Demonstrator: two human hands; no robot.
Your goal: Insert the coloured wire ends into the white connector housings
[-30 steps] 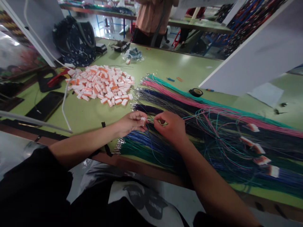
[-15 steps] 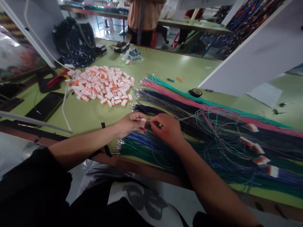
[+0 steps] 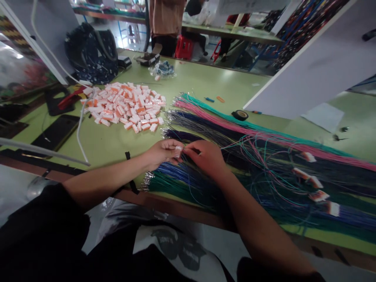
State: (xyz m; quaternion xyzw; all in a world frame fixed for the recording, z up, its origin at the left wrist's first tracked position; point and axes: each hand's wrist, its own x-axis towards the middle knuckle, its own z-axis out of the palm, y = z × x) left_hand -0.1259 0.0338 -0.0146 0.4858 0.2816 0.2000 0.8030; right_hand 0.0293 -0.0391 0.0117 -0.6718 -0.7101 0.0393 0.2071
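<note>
My left hand [image 3: 164,152] is closed, with a small white plastic connector [image 3: 178,149] between thumb and fingers. Right beside it, my right hand [image 3: 207,156] pinches a thin wire at the connector's right side. The fingertips cover the wire's end, so I cannot tell how deep it sits. A loose thin blue wire [image 3: 190,187] hangs in a curve below both hands. Under and around them lie bundles of cut wires, among them blue wires [image 3: 173,171] and green wires [image 3: 164,186] with metal-tipped ends.
A heap of white-and-orange connectors [image 3: 126,103] lies at left. Pink wires [image 3: 205,115] and teal wires [image 3: 211,109] run rightward past black tape [image 3: 240,114]. Wired connectors [image 3: 319,195] rest at right. A phone [image 3: 55,133] and a bent white rod [image 3: 79,137] are at left; a person [image 3: 166,19] stands behind.
My right fingers have drawn together a little at the connector, while my left hand keeps its place. In the background the standing person has shifted left, uncovering more of a red stool.
</note>
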